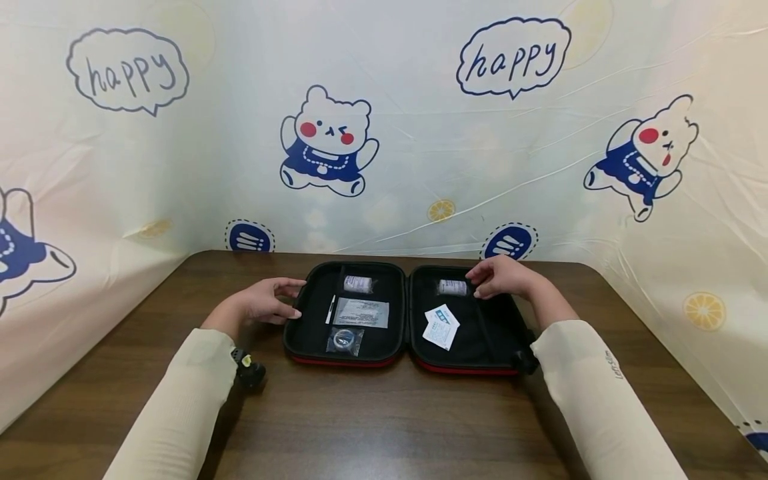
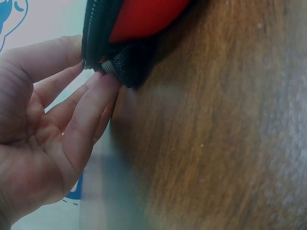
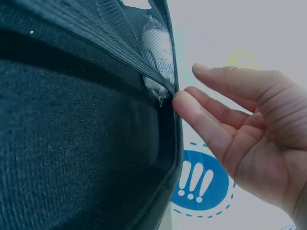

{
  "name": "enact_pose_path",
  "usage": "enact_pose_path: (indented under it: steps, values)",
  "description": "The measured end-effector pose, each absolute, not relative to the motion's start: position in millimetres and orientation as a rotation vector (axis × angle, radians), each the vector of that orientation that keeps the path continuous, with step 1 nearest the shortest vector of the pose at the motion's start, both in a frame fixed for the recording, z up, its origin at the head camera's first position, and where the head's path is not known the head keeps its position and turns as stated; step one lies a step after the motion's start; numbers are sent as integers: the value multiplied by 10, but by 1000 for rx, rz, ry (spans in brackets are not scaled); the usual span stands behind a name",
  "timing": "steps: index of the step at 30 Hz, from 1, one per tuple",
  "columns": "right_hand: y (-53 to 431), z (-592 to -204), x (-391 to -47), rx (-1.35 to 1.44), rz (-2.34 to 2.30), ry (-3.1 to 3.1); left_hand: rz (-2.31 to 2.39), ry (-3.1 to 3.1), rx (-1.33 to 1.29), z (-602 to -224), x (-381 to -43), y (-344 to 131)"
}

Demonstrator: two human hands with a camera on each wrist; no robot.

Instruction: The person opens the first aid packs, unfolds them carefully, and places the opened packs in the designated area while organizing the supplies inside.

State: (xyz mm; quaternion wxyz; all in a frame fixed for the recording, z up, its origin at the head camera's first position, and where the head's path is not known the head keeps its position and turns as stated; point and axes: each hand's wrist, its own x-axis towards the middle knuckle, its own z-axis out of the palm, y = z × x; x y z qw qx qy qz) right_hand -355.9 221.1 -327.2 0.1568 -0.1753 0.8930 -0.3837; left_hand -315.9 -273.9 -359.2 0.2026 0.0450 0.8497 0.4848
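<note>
A black zip case (image 1: 348,267) with a red outside lies unfolded on the table, both halves facing up. My left hand (image 1: 268,301) holds its left edge; in the left wrist view the thumb and a finger meet the zipper rim (image 2: 96,33). At the far rim of the right half is my right hand (image 1: 503,277), a fingertip touching the outside and the thumb apart. Wrapped white rolls (image 1: 358,285) sit in both halves. The left half also has a flat clear packet (image 1: 362,313), a thin white stick (image 1: 330,309) and a bagged round roll (image 1: 344,341). White sachets (image 1: 441,327) lie in the right half.
The brown wooden table (image 1: 336,427) reaches back to a printed cloth (image 1: 414,153) with bears and lettering. A mesh pocket (image 3: 105,43) covers part of the white roll in the right wrist view. A small black device (image 1: 249,372) is at the left wrist.
</note>
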Motion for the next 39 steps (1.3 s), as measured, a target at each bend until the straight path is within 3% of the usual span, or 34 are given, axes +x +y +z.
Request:
enact_pose_path:
  steps: [9, 21, 39]
  values:
    - [2076, -3282, -3508, -623, -1178, 2434, 1356, 2367, 129, -3601, -3159, -2737]
    - [1858, -3350, -3505, -819, -910, 2423, 1355, 2369, 121, -3590, -3149, -2740]
    - [1697, -3367, -3511, -767, -576, 2448, 1354, 2367, 132, -3577, -3154, -2734]
